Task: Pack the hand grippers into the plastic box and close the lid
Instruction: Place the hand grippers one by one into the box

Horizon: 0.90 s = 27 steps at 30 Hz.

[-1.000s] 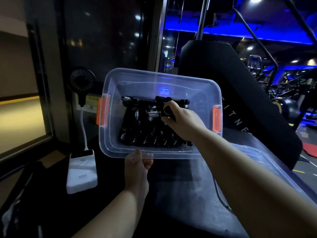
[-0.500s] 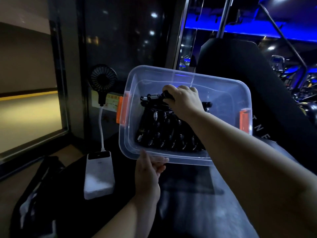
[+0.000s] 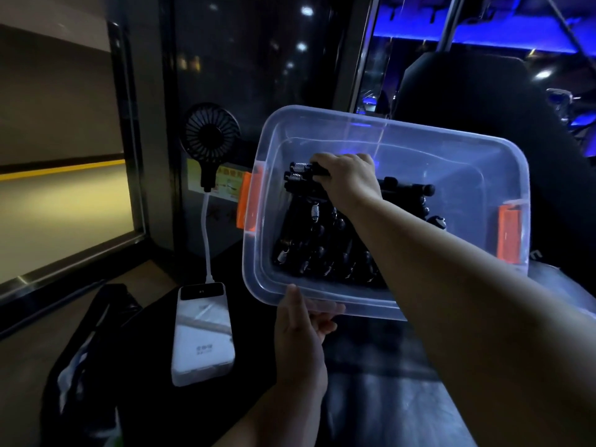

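A clear plastic box (image 3: 419, 146) with orange side latches is tilted up toward me, its open side facing the camera. Several black hand grippers (image 3: 319, 243) with metal springs lie stacked inside it. My left hand (image 3: 300, 337) grips the box's near rim from below, thumb on top. Reaching into the box, my right hand (image 3: 350, 179) curls its fingers round the black handle of a hand gripper at the top left of the stack. The lid is not in view.
A white power bank (image 3: 201, 333) lies on the dark surface at the left, with a small black fan (image 3: 210, 138) on a white stalk plugged into it. A dark bag (image 3: 84, 366) lies at lower left. A black padded gym seat (image 3: 483, 101) stands behind the box.
My right hand has moved leftward across the top of the stack inside the box. The view has shifted, so the box sits further right; the lid seen at lower right earlier is out of frame.
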Each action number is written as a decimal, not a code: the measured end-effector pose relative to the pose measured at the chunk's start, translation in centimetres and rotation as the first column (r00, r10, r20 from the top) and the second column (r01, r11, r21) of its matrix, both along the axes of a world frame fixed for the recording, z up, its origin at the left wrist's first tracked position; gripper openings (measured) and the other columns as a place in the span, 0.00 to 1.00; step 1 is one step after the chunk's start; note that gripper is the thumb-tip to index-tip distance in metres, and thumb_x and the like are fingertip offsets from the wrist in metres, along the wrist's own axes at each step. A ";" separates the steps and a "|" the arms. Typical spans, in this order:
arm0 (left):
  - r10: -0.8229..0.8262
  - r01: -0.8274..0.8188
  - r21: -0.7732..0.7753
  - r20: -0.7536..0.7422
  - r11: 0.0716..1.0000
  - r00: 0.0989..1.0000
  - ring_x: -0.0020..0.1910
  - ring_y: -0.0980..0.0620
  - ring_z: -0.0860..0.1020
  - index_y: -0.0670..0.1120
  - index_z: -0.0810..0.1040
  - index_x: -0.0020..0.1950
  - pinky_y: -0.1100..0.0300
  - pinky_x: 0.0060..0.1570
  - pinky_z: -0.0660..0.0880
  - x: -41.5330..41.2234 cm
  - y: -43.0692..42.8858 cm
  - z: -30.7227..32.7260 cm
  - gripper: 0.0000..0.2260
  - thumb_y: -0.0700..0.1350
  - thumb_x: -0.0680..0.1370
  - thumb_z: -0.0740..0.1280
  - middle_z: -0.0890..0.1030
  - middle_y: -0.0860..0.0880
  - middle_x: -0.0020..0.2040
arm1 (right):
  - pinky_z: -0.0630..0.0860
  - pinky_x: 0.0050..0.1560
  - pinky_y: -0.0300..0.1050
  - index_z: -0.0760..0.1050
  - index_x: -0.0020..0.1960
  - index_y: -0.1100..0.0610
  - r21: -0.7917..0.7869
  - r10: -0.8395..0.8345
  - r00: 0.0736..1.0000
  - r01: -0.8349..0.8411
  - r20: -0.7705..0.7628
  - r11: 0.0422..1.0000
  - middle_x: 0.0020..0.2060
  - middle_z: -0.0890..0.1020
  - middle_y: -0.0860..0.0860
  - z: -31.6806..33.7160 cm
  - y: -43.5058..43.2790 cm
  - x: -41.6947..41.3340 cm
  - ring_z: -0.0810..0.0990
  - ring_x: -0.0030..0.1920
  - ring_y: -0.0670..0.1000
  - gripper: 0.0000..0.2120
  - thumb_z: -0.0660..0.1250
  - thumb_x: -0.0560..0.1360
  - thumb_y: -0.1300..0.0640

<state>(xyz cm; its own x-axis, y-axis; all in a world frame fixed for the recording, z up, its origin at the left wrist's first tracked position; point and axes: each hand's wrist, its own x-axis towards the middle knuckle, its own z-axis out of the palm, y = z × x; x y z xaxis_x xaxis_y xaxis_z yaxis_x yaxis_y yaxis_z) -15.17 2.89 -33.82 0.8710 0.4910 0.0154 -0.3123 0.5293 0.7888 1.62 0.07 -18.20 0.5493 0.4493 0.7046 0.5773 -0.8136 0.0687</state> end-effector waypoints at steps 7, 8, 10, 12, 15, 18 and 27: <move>0.031 -0.031 -0.001 -0.019 1.000 0.999 0.33 0.48 0.81 0.41 0.73 0.38 0.58 0.36 0.71 -0.1 -0.1 0.1 0.21 0.52 0.82 0.53 0.82 0.39 0.34 | 0.56 0.65 0.50 0.74 0.60 0.52 -0.085 0.001 1.000 -0.003 -0.025 0.996 0.55 0.79 0.51 -0.9 1.2 0.8 0.73 0.60 0.55 0.17 0.53 0.81 0.45; 0.034 -0.034 -0.004 -0.018 0.999 0.999 0.33 0.49 0.81 0.41 0.73 0.38 0.58 0.35 0.70 -0.1 -0.1 0.1 0.20 0.52 0.82 0.53 0.82 0.39 0.34 | 0.55 0.66 0.49 0.74 0.61 0.52 -0.072 -0.006 1.000 0.004 -0.028 0.997 0.57 0.78 0.51 -1.0 1.3 0.9 0.71 0.61 0.55 0.18 0.52 0.81 0.45; 0.036 -0.036 -0.008 -0.014 0.999 0.999 0.33 0.48 0.81 0.41 0.73 0.38 0.58 0.36 0.70 0.0 -0.1 0.1 0.20 0.51 0.82 0.53 0.82 0.38 0.34 | 0.55 0.67 0.48 0.75 0.62 0.52 -0.072 -0.026 0.999 0.024 -0.027 0.997 0.58 0.75 0.51 -1.0 1.4 1.1 0.70 0.63 0.54 0.19 0.51 0.82 0.46; 0.033 -0.033 -0.006 0.000 0.999 0.999 0.34 0.47 0.81 0.41 0.73 0.38 0.59 0.35 0.71 0.1 0.0 0.1 0.20 0.51 0.82 0.53 0.82 0.38 0.34 | 0.56 0.67 0.48 0.75 0.63 0.52 -0.086 -0.043 0.999 0.041 -0.028 0.996 0.58 0.75 0.51 -0.9 1.5 1.1 0.70 0.63 0.54 0.19 0.51 0.82 0.45; 0.022 -0.023 0.022 0.015 1.000 1.000 0.35 0.47 0.81 0.39 0.75 0.39 0.61 0.34 0.73 0.1 0.0 0.1 0.22 0.52 0.82 0.53 0.82 0.38 0.35 | 0.55 0.66 0.49 0.75 0.61 0.50 -0.088 -0.103 0.995 0.103 0.001 0.991 0.57 0.76 0.50 -0.8 1.5 0.9 0.71 0.62 0.53 0.20 0.51 0.81 0.42; 0.019 -0.019 0.021 0.012 1.000 1.000 0.36 0.47 0.81 0.39 0.75 0.44 0.60 0.36 0.73 0.0 0.1 0.1 0.20 0.52 0.82 0.53 0.82 0.39 0.35 | 0.53 0.67 0.52 0.71 0.65 0.49 -0.056 -0.146 0.989 0.144 -0.039 0.988 0.60 0.76 0.49 -0.9 1.0 0.6 0.69 0.65 0.53 0.22 0.52 0.79 0.38; 0.036 -0.039 0.063 0.039 0.997 0.999 0.36 0.50 0.82 0.40 0.74 0.48 0.60 0.37 0.74 -0.1 0.2 0.3 0.18 0.52 0.82 0.52 0.83 0.42 0.36 | 0.51 0.70 0.58 0.63 0.71 0.49 0.005 -0.170 0.984 0.171 -0.050 0.985 0.67 0.68 0.51 -1.6 -1.9 -1.2 0.60 0.70 0.55 0.29 0.56 0.76 0.35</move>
